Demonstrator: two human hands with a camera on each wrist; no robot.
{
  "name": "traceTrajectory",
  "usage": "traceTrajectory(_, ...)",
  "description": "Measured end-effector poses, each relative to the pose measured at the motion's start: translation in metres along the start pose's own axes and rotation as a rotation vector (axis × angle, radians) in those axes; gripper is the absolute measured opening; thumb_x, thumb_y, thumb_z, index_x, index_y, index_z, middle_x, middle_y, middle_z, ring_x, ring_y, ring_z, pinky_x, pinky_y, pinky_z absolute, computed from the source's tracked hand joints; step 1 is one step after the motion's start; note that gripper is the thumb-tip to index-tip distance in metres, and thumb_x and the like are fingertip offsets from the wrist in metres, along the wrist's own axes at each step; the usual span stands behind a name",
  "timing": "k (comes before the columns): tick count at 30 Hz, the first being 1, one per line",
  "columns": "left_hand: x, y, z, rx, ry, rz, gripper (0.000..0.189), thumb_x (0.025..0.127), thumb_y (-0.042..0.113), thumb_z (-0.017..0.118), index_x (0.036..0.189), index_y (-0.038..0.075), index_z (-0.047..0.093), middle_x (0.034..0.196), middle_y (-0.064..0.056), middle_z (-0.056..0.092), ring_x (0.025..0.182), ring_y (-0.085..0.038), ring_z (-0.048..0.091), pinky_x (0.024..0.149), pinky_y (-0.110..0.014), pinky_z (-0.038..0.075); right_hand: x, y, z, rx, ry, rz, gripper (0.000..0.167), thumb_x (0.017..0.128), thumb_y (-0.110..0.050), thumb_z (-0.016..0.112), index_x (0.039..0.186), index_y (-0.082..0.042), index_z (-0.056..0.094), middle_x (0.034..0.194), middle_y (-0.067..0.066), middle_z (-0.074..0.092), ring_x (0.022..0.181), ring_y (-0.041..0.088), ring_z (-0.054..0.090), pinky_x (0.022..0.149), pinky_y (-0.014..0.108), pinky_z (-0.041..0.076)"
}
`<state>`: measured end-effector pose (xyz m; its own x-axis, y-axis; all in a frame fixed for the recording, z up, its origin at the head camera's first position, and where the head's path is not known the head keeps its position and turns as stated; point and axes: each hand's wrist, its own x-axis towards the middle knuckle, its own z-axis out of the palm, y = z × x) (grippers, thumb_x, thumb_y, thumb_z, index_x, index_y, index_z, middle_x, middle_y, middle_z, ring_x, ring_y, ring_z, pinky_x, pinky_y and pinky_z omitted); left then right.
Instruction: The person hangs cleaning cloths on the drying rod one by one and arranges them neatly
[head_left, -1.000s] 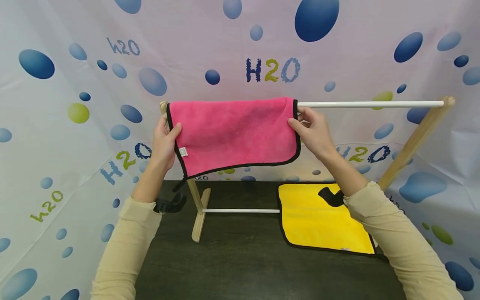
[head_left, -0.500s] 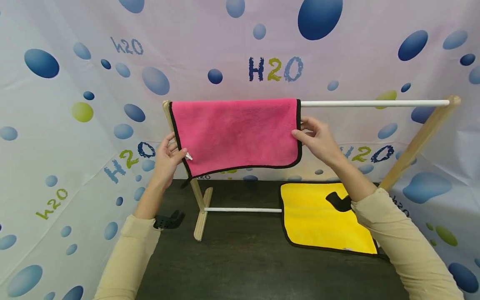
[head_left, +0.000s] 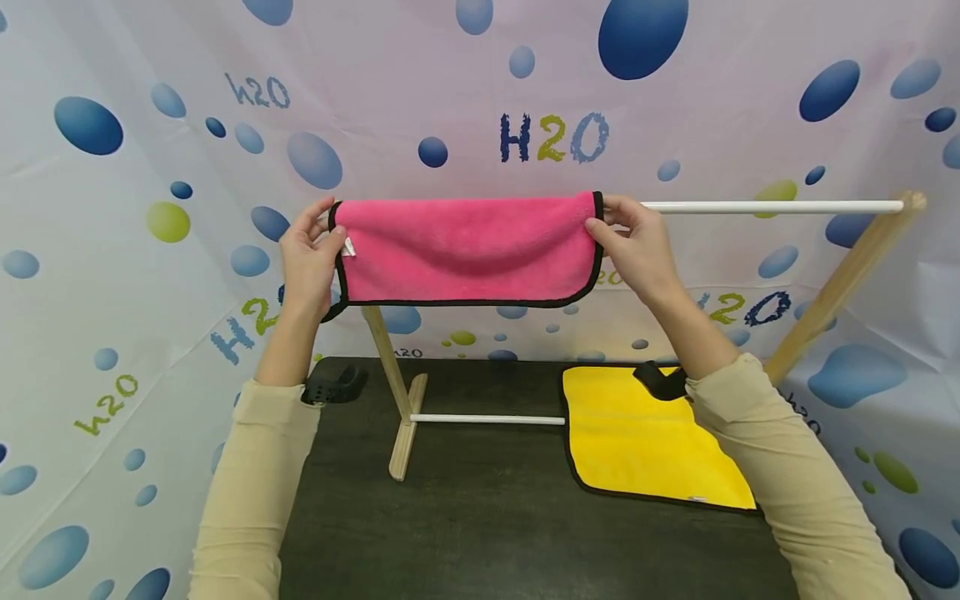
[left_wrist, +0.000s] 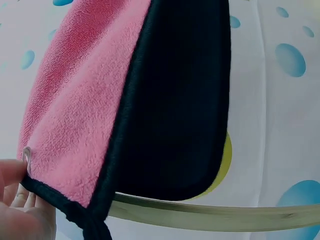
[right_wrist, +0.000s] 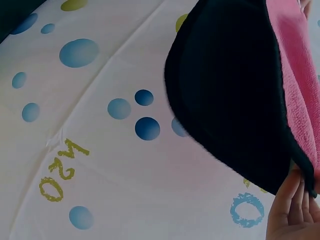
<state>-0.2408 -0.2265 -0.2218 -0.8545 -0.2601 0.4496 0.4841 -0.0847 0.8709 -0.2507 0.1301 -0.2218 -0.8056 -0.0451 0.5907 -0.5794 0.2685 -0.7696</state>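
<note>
A pink towel (head_left: 465,250) with black edging hangs folded along the top of a drying rack, overlapping its white top bar (head_left: 772,207). At the towel's upper left edge, my left hand (head_left: 306,258) pinches the border beside a small white tag (head_left: 348,247). My right hand (head_left: 643,250) pinches the opposite border near the upper right corner. Both wrist views show the towel's dark underside (left_wrist: 172,110) behind the pink face. In the left wrist view, a black loop (left_wrist: 95,225) hangs from the corner below my left fingers.
The rack has a wooden left upright (head_left: 386,354), a right upright (head_left: 832,287) and a white lower bar (head_left: 487,419). A yellow towel (head_left: 637,450) with black edging lies on the dark table (head_left: 480,517), partly behind my right forearm. A printed curtain (head_left: 397,75) stands behind.
My left hand slid down the towel's left edge, then rose to its upper left. My right hand moved slightly up. The towel's front lower edge is higher and now runs nearly level.
</note>
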Motion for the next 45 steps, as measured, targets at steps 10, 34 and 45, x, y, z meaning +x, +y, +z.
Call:
traceTrajectory(10, -0.004, -0.007, -0.008, 0.123, 0.053, -0.019, 0.039, 0.088, -0.002, 0.051, 0.126, 0.006, 0.054, 0.089, 0.000, 0.054, 0.069, -0.005, 0.061, 0.059, -0.016, 0.045, -0.011, 0.003, 0.005, -0.142, -0.015, -0.007, 0.052, 0.087, -0.008, 0.059, 0.135, -0.001, 0.039, 0.080, 0.013, 0.061, 0.058, -0.007, 0.055, 0.053, 0.012, 0.040)
traceTrajectory(34, -0.021, -0.035, -0.019, 0.272, 0.000, 0.124, 0.036, 0.093, 0.002, 0.046, 0.128, 0.002, 0.050, 0.088, 0.003, 0.053, 0.067, -0.001, 0.058, 0.063, -0.012, 0.046, -0.020, 0.020, 0.010, -0.241, -0.146, -0.085, 0.065, 0.088, -0.002, 0.056, 0.144, -0.007, 0.024, 0.085, 0.020, 0.059, 0.063, 0.032, 0.061, 0.054, 0.011, 0.040)
traceTrajectory(45, -0.038, -0.045, -0.029, 0.350, -0.087, 0.129, 0.043, 0.087, -0.005, 0.052, 0.130, -0.001, 0.048, 0.090, 0.008, 0.054, 0.070, 0.002, 0.058, 0.068, -0.011, 0.046, -0.042, 0.003, 0.011, -0.219, -0.159, -0.137, 0.065, 0.086, 0.007, 0.053, 0.142, 0.003, 0.020, 0.085, 0.025, 0.057, 0.070, 0.037, 0.061, 0.064, 0.006, 0.040)
